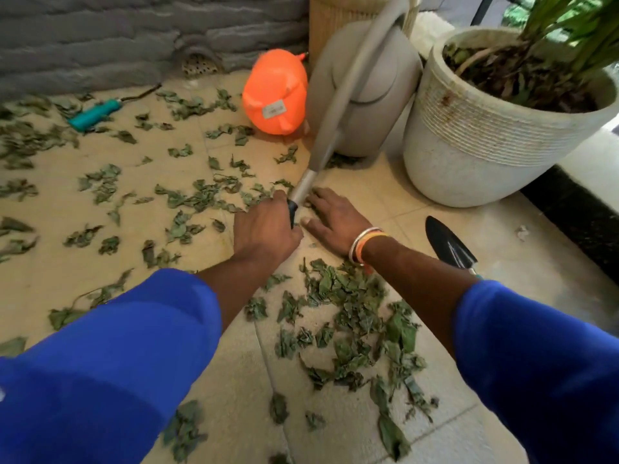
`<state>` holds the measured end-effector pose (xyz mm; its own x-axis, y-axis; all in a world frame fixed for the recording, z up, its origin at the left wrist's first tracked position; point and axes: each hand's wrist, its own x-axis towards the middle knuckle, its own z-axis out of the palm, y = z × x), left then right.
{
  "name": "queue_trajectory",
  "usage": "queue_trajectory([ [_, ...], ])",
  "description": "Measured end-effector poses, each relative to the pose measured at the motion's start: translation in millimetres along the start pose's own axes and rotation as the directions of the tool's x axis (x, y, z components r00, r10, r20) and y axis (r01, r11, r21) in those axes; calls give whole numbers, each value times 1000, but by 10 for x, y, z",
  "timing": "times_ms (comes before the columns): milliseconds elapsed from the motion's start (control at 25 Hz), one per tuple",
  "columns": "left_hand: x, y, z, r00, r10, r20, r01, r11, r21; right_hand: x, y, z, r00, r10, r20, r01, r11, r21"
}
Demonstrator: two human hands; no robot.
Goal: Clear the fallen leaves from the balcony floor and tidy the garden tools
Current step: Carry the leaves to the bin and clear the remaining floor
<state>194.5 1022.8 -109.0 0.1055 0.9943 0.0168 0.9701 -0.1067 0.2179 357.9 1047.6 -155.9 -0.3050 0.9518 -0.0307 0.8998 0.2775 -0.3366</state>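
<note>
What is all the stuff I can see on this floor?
dried green leaves: many, green, scattered across the beige tiled floor.
grey plastic watering can: one, grey, beside the pot, long spout reaching the hands.
round orange plastic container: one, orange, lying left of the can.
white ribbed plant pot: one, white, holding a green plant.
woven tan basket: one, tan, behind the can.
teal-handled tool: one, teal, far left.
black metal trowel: one, black, right of the right wrist.
left hand: one, curled at the spout tip, grip unclear.
right hand: one, flat on the floor.

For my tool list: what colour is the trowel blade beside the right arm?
The trowel blade is black; head view.
</note>
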Motion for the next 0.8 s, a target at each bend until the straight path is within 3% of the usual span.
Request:
queue_trajectory([
  [80,40,-22,-31,1000,0,-31,-2,999,-53,-99,-22,33,995,-99,1,99,992,76],
  [160,64,-36,-132,996,-29,-80,17,990,-142,-135,18,26,995,-78,-63,87,986,144],
  [400,285,4,-583,986,-74,-149,30,959,-281,-34,237,-142,955,191,-225,-156,974,167],
  [680,353,-61,-625,979,-111,-172,35,919,-393,425,607,-334,888,382,-255,-362,924,124],
  [800,417,-117,-663,978,-109,-178,29,916,-401,795,705,-396,864,466,-188,-453,885,111],
])
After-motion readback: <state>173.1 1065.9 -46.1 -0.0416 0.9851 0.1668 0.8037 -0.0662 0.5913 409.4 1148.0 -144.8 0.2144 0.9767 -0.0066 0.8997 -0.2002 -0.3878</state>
